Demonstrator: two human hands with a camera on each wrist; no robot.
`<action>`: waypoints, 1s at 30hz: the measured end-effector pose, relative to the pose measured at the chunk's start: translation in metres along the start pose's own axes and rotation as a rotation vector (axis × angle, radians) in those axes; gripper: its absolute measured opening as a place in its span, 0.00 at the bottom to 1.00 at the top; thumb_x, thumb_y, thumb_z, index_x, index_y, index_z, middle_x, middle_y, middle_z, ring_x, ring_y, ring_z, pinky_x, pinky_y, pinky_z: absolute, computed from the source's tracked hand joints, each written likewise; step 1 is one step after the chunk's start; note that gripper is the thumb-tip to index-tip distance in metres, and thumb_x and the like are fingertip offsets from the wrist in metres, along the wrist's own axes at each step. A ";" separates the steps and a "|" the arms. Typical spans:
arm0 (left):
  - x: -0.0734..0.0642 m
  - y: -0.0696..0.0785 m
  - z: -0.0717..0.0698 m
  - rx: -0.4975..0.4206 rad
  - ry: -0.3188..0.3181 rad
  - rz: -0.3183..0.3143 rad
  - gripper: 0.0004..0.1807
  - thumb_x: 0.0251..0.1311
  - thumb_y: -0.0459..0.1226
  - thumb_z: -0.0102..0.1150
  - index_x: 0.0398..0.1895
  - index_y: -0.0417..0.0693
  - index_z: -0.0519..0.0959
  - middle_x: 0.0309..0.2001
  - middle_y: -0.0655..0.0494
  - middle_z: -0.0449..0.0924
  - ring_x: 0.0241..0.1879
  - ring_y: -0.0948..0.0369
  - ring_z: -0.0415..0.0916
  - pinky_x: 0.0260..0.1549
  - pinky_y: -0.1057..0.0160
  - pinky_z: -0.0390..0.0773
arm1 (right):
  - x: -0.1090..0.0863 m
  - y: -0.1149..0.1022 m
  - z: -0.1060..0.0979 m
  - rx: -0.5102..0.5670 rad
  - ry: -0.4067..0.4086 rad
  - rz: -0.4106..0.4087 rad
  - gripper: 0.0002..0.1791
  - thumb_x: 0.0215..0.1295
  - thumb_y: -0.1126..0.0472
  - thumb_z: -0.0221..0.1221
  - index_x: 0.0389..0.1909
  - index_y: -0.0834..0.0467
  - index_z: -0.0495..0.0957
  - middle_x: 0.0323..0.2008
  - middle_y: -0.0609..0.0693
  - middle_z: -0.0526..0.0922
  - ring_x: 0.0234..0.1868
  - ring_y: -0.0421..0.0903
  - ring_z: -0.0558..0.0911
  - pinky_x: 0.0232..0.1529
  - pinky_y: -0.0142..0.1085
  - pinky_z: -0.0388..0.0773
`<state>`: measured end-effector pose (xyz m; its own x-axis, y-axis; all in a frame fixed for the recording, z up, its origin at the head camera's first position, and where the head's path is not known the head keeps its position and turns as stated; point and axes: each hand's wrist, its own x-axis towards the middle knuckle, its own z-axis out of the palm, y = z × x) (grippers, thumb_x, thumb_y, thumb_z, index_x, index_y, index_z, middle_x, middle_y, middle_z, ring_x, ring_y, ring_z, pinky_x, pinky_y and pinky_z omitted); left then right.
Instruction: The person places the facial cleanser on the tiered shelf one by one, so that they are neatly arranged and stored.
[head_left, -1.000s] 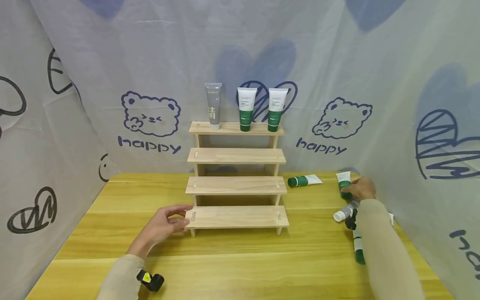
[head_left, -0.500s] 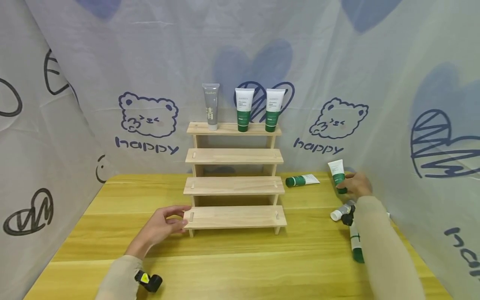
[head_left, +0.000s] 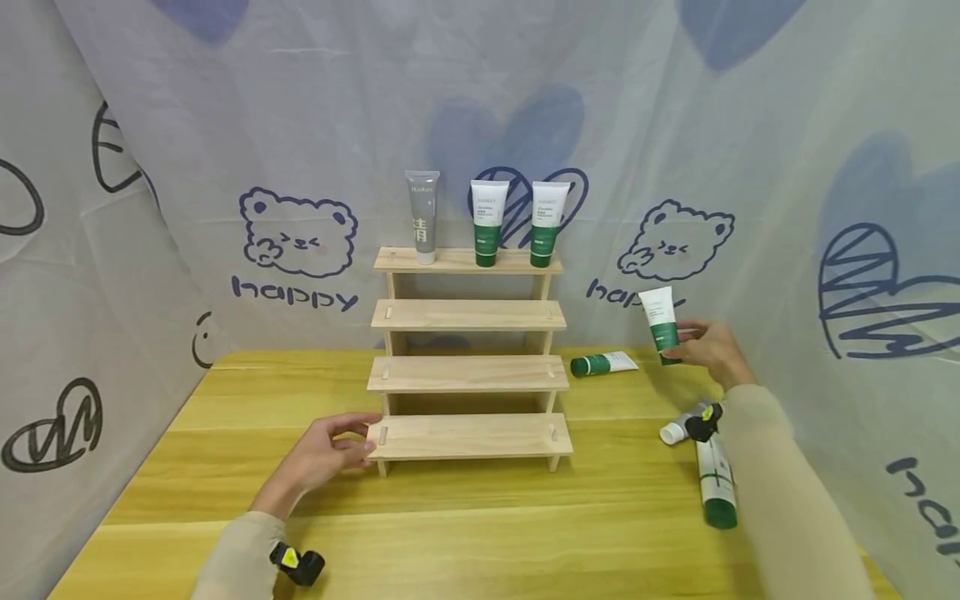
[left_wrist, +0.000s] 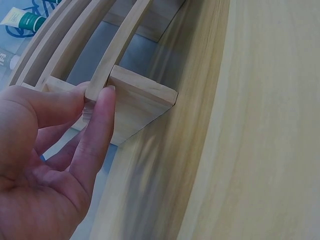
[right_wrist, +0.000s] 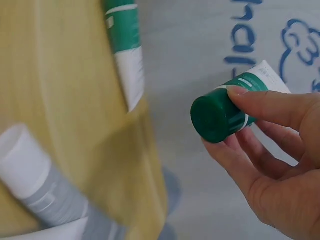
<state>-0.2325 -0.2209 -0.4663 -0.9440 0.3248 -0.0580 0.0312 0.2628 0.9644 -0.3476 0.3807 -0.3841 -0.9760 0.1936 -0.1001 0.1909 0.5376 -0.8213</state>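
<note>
My right hand (head_left: 712, 354) grips a white and green squeeze tube (head_left: 659, 321) near its green cap (right_wrist: 212, 119), raised over the back right of the table with its white end up. At the left, my left hand (head_left: 324, 450) pinches the end of the lowest board of a stepped wooden shelf (head_left: 468, 437); thumb and fingers (left_wrist: 102, 112) meet at the board's corner in the left wrist view. On the top step stand a grey tube (head_left: 423, 218) and two white and green tubes (head_left: 489, 223).
Another green and white tube (head_left: 602, 363) lies right of the shelf. Below my right wrist lie a grey tube with a white cap (head_left: 681, 427) and a larger white and green tube (head_left: 717, 487). A patterned curtain (head_left: 300, 100) hangs behind the wooden table (head_left: 480, 542).
My right hand has lifted the white and green tube off the table and moved it up and slightly left. The left hand keeps its place on the shelf.
</note>
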 end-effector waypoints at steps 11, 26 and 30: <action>0.000 -0.001 0.001 -0.032 -0.013 0.008 0.30 0.70 0.30 0.62 0.73 0.34 0.69 0.58 0.34 0.72 0.43 0.60 0.86 0.46 0.59 0.91 | -0.017 -0.043 0.000 0.037 0.003 -0.069 0.47 0.56 0.66 0.73 0.77 0.61 0.63 0.73 0.67 0.69 0.71 0.64 0.70 0.72 0.58 0.73; 0.001 -0.002 0.000 -0.008 0.001 -0.004 0.29 0.69 0.30 0.62 0.72 0.36 0.70 0.58 0.34 0.72 0.42 0.59 0.86 0.47 0.58 0.91 | -0.036 -0.089 0.019 0.033 -0.032 -0.159 0.44 0.55 0.65 0.75 0.74 0.56 0.69 0.68 0.61 0.75 0.66 0.59 0.74 0.67 0.50 0.76; 0.001 -0.001 0.000 0.006 0.012 -0.009 0.29 0.69 0.30 0.62 0.73 0.36 0.70 0.59 0.34 0.72 0.42 0.56 0.86 0.47 0.59 0.90 | -0.039 -0.098 0.026 0.050 -0.031 -0.171 0.44 0.54 0.67 0.75 0.73 0.56 0.70 0.66 0.61 0.76 0.65 0.58 0.75 0.66 0.48 0.78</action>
<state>-0.2333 -0.2211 -0.4672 -0.9483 0.3111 -0.0636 0.0243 0.2707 0.9624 -0.3315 0.2988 -0.3145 -0.9966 0.0773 0.0268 0.0172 0.5190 -0.8546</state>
